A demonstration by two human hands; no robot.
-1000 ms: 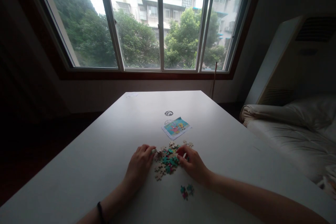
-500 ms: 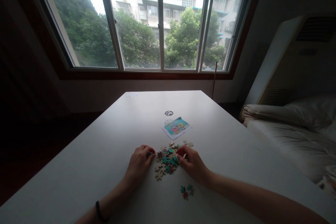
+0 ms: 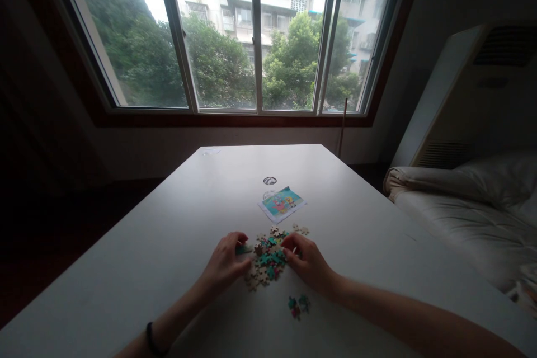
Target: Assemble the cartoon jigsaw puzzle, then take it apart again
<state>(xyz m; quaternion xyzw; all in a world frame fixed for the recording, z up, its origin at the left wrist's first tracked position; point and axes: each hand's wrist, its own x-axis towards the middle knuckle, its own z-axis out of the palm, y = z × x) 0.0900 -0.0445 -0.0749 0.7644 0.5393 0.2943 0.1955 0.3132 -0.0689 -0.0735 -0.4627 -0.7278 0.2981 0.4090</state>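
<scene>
A loose pile of jigsaw puzzle pieces (image 3: pixel 268 260), some teal, some showing tan backs, lies on the white table (image 3: pixel 168 246). At the pile's left edge is my left hand (image 3: pixel 229 257), thumb and fingers apart, with a teal puzzle piece (image 3: pixel 243 249) lying in the gap between them. My right hand (image 3: pixel 308 257) is curled at the right edge, thumb and forefinger pinched around what looks like a puzzle piece, mostly hidden by the fingers. Nearer me lies a small cluster of puzzle pieces (image 3: pixel 299 306). Beyond the pile is a colourful cartoon picture sheet (image 3: pixel 282 205).
A dark round mark or sticker (image 3: pixel 269 180) is on the table past the picture sheet. A scrap of clear or pale material (image 3: pixel 210 151) lies at the far left corner. To the right stands a pale padded seat or bed (image 3: pixel 457 218); a window (image 3: pixel 226 56) is ahead.
My left thumb and fingers have spread apart, uncovering the teal piece. Some pieces on the pile's left side have shifted slightly. My right hand has stayed almost in place.
</scene>
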